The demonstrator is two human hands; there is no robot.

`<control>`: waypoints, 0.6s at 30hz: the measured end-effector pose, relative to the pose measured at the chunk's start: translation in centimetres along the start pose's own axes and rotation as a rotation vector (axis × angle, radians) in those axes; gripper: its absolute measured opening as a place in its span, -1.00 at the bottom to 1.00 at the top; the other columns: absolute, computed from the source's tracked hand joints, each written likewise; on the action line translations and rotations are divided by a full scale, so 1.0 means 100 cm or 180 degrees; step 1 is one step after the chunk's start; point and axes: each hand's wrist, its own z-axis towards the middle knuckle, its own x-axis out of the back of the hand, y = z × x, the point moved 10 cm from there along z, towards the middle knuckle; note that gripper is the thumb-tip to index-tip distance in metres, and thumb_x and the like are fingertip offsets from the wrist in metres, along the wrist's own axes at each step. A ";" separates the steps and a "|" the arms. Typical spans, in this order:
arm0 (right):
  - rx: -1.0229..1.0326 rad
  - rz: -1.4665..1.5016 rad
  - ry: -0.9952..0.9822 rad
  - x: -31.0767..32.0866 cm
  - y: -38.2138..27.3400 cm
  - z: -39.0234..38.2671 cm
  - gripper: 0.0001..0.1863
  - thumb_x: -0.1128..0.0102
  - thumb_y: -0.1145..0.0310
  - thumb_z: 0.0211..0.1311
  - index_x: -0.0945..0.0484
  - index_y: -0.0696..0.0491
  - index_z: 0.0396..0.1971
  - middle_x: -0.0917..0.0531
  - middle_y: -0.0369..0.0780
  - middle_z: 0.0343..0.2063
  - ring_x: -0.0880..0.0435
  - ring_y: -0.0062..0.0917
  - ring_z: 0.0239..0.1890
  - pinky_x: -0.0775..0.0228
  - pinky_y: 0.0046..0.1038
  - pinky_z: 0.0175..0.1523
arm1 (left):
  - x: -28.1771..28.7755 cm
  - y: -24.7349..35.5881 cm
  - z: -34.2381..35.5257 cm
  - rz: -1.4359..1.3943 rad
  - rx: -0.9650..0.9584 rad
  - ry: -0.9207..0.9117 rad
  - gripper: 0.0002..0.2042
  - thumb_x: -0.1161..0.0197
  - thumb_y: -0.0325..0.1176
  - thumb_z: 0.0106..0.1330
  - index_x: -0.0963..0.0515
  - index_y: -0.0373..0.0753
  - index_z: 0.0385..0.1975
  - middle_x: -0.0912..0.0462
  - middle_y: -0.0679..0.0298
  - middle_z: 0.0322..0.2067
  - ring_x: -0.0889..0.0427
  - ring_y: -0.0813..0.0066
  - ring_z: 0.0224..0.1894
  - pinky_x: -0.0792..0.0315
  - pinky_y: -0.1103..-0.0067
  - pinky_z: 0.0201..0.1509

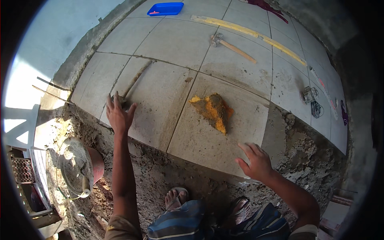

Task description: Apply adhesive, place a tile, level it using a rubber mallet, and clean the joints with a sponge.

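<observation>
My left hand (120, 115) has its fingers spread and lies over the lower end of a long-handled tool (138, 78). The tool rests on a grey floor tile (152, 110), and its head is mostly hidden by the hand, so I cannot tell its kind. My right hand (257, 163) is open, with the fingers apart, by the near edge of another tile (204, 148); whether it touches the tile I cannot tell. On that tile, between my hands, sits a crumpled yellow-orange sponge (214, 112) smeared with grey mortar.
A wooden-handled hammer (236, 51), a long yellow strip (248, 31) and a blue tray (166, 9) lie farther off on the tiles. Rough mortar (296, 140) borders the tiles at right. A bucket (96, 162) with a wooden-handled tool (85, 186) stands at left.
</observation>
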 end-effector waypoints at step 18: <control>0.0684 -0.1681 0.0201 0.019 -0.060 0.196 -0.39 -0.25 0.06 0.42 -0.43 -0.01 0.37 -0.56 -0.02 0.21 -0.46 -0.14 0.38 -0.18 0.04 0.47 | -0.005 0.181 -0.044 -0.2787 -0.0414 -0.2537 0.12 -0.57 0.15 0.03 -0.19 -0.34 0.53 -0.65 -0.16 0.12 -0.70 0.03 0.12 -0.54 0.30 0.24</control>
